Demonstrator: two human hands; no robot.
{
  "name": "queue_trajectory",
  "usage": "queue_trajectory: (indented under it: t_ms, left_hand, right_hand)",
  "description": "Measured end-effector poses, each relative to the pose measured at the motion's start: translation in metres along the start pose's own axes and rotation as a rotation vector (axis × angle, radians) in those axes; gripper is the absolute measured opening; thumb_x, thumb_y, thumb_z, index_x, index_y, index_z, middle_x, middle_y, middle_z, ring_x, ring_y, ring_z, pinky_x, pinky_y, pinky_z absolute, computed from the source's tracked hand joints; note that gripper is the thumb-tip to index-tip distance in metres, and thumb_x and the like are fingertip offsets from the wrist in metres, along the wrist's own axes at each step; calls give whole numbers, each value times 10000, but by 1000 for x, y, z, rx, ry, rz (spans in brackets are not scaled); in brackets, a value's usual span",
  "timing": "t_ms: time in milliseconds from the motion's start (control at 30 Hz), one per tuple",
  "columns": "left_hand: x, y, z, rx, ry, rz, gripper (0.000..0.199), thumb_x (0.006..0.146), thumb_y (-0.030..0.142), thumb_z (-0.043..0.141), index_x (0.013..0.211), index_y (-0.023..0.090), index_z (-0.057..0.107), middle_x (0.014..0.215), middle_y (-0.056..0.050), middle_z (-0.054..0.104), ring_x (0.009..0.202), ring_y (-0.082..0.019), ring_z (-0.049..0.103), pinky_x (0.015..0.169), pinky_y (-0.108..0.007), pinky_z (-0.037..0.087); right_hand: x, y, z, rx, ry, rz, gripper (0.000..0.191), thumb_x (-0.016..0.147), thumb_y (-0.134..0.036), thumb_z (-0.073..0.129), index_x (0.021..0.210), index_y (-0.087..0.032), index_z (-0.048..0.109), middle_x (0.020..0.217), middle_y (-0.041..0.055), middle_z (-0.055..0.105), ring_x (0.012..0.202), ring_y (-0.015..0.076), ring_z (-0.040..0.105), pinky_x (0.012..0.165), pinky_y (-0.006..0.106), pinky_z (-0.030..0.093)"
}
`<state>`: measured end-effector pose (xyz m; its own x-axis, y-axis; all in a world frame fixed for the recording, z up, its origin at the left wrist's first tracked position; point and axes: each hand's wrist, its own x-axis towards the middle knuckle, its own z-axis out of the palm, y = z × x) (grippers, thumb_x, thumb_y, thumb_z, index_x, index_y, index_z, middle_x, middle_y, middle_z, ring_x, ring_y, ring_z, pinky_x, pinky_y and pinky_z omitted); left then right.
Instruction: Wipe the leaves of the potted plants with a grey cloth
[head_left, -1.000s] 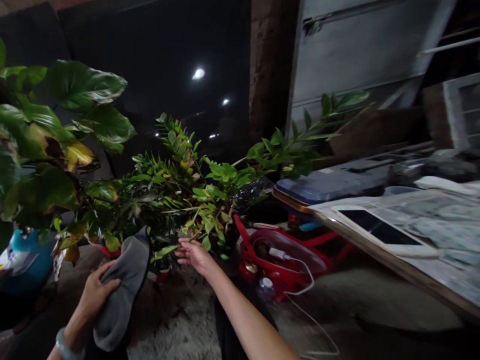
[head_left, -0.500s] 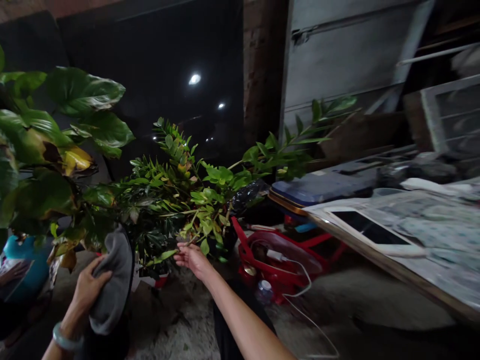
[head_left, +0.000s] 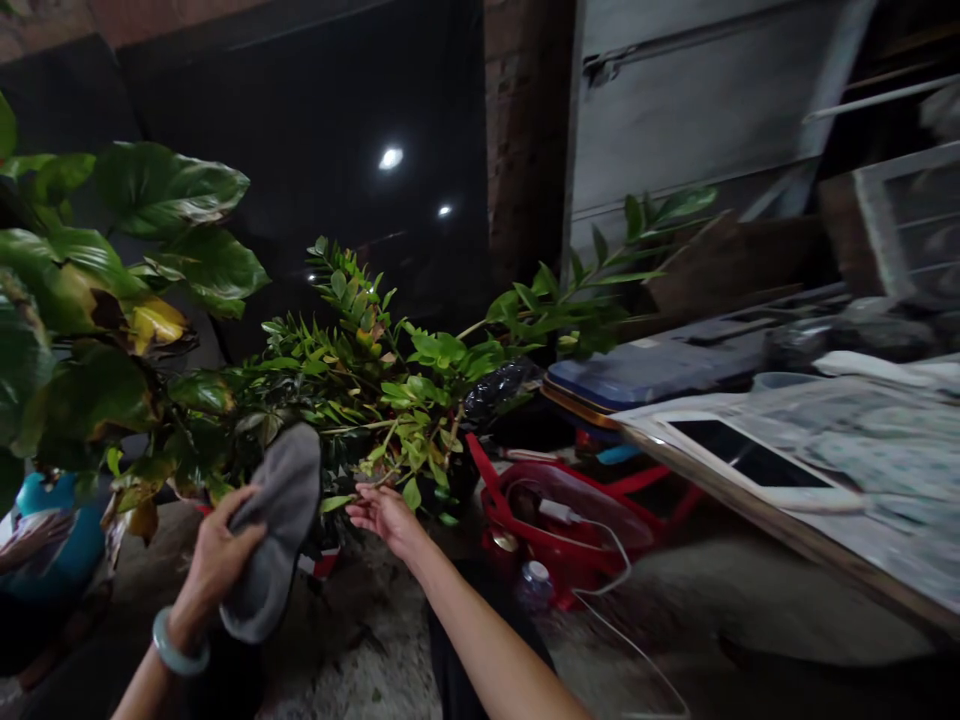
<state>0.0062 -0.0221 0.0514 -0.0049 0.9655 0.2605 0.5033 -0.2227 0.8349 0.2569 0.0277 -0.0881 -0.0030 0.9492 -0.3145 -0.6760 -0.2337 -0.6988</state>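
Observation:
My left hand (head_left: 221, 560) is closed round a grey, soft-looking slipper (head_left: 277, 540), thumb on its near face and the slipper tilted upright. A pale bangle circles that wrist. Further right, my right hand (head_left: 384, 518) reaches to the lower edge of a leafy green plant (head_left: 409, 400). Its fingers are curled, and a narrow green leaf (head_left: 337, 503) meets the thumb and fingertips; the exact grip is partly hidden. The slipper overlaps the plant's lower left part in view.
Large-leaved foliage (head_left: 161, 190) fills the left. At lower left sits a person in turquoise (head_left: 64, 530). A red basket (head_left: 555, 545) with a white cable stands right of my arm, beside a plastic bottle (head_left: 535, 585). On the table (head_left: 697, 470) lies a white tablet (head_left: 757, 462).
My left hand has moved right and slightly up with the slipper, which now shows more of its broad grey face. My right hand stays nearly still at the leaf.

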Motion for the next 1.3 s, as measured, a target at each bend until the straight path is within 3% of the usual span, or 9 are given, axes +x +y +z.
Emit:
queue_trajectory:
  t_ms: [100, 233, 333, 400, 533, 633, 967, 1200, 1300]
  left_hand:
    - [-20, -1, -5, -12, -60, 1, 414, 613, 357, 748, 991, 191, 786, 1126, -97, 775, 1122, -327, 692, 1000, -402, 538]
    - [-8, 41, -45, 13, 349, 46, 537, 660, 450, 770, 1148, 228, 746, 1117, -47, 764, 1036, -274, 695, 889, -345, 559]
    - [17, 61, -52, 74, 549, 93, 550, 643, 431, 765, 1156, 235, 742, 1029, -25, 761, 945, -239, 680, 843, -329, 547]
    - [24, 56, -37, 27, 485, 36, 538, 600, 392, 756, 1103, 200, 750, 970, -43, 761, 884, -239, 682, 801, -332, 555]
    - [0, 21, 4, -155, 47, -126, 512, 525, 324, 775, 1011, 162, 763, 923, -75, 781, 867, -274, 713, 801, -352, 569]
    - [-26, 14, 13, -185, -210, -136, 466, 572, 315, 789, 1015, 169, 783, 954, -76, 793, 922, -290, 721, 862, -360, 561]
    - [-4, 55, 7, -136, -133, 65, 330, 621, 257, 767, 946, 214, 811, 1123, -83, 779, 1103, -320, 691, 1050, -419, 495]
    - [-9, 42, 0, -129, -115, 88, 340, 630, 268, 769, 963, 214, 807, 1103, -84, 781, 1073, -309, 698, 1016, -413, 514]
    - [-17, 30, -1, -139, -81, 71, 377, 626, 274, 769, 995, 203, 793, 1096, -87, 777, 1071, -313, 694, 1018, -431, 508]
  right_hand:
    - [-2, -2, -5, -22, 0, 12, 61, 825, -156, 685, 854, -186, 641, 626, 14, 723, 529, 168, 727, 486, 233, 574]
    - [-3, -5, -6, -31, 1, -4, 68, 828, -169, 684, 881, -176, 643, 660, 25, 733, 565, 173, 740, 522, 245, 588]
    - [-3, -6, -2, -30, -2, -13, 81, 827, -184, 676, 898, -179, 636, 710, 32, 749, 612, 174, 754, 578, 260, 605]
    - [-3, -5, -1, -34, -1, -12, 94, 821, -184, 670, 907, -187, 634, 731, 24, 751, 625, 167, 755, 598, 262, 609]
    - [-4, -3, -7, -86, 23, 33, 103, 796, -175, 683, 889, -186, 640, 685, 7, 717, 538, 155, 715, 504, 243, 573]
    - [-6, -1, -15, -126, 33, 62, 63, 806, -189, 687, 819, -182, 625, 591, -17, 657, 468, 145, 669, 455, 232, 544]
    - [-8, 3, -32, -165, -19, 77, 125, 805, -208, 711, 711, -150, 651, 586, 15, 667, 506, 130, 676, 517, 223, 554]
    - [-15, -7, -33, -256, 32, 35, 145, 793, -255, 715, 723, -179, 614, 607, 5, 683, 527, 130, 679, 522, 228, 555]
    - [-27, -10, -37, -321, 107, 18, 229, 771, -308, 738, 670, -196, 566, 514, -22, 625, 392, 112, 574, 375, 182, 412]
